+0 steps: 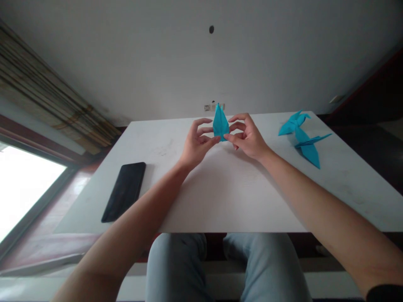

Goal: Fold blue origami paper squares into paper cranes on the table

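A blue folded paper piece [220, 121] stands upright and pointed above the far middle of the white table [220, 197]. My left hand [197, 142] pinches its lower left edge with thumb and fingertips. My right hand [248, 136] pinches its lower right edge, fingers curled. Both hands hold it just above the tabletop.
Two finished blue paper cranes [302, 136] lie at the table's far right. A black phone [125, 191] lies face down at the left. A wall with a socket [208, 107] stands behind the table. A window [22, 184] is at the left. My knees show under the near edge.
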Available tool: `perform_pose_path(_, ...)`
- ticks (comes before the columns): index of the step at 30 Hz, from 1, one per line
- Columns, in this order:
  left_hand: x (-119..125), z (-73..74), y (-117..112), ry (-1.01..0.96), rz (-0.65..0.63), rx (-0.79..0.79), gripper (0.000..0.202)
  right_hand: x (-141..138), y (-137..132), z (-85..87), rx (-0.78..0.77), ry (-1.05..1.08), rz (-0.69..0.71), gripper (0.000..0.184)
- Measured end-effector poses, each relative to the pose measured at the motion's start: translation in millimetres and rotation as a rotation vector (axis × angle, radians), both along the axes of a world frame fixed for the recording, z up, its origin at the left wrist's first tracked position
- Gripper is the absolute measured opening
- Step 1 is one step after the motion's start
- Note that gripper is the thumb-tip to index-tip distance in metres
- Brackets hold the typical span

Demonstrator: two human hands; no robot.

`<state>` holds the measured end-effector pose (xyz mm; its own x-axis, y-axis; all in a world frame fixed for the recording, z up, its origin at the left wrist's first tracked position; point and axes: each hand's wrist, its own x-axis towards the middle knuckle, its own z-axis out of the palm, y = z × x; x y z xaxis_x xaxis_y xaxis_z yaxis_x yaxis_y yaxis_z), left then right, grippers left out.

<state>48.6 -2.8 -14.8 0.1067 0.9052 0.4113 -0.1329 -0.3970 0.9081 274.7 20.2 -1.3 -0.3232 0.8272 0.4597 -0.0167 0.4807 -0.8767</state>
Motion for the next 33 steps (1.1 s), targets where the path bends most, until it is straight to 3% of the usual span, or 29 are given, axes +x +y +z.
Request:
perform_pose_path(8,2,-1.6,3,0.011,-0.007,0.012,0.038,2,-3,4.0,-0.018,-0.053,0.053,0.055)
perform_pose_path(13,1,8.1,-4,0.069,0.026,-0.012,0.026,4,-9,11.0,-0.057,-0.088,0.08,0.059)
perform_pose_path(19,1,8.2,-6,0.063,-0.01,-0.029,0.038,2,-5,5.9,-0.024,-0.083,0.014,0.054)
perform_pose_path(24,3,0.0,0,-0.017,-0.028,-0.076,0.049,0,-3,0.8,-0.05,0.004,0.042,0.071)
perform_pose_path(33,2,-1.3,-1,0.016,-0.038,-0.117,0.04,1,-9,11.5,-0.121,-0.035,0.141,0.056)
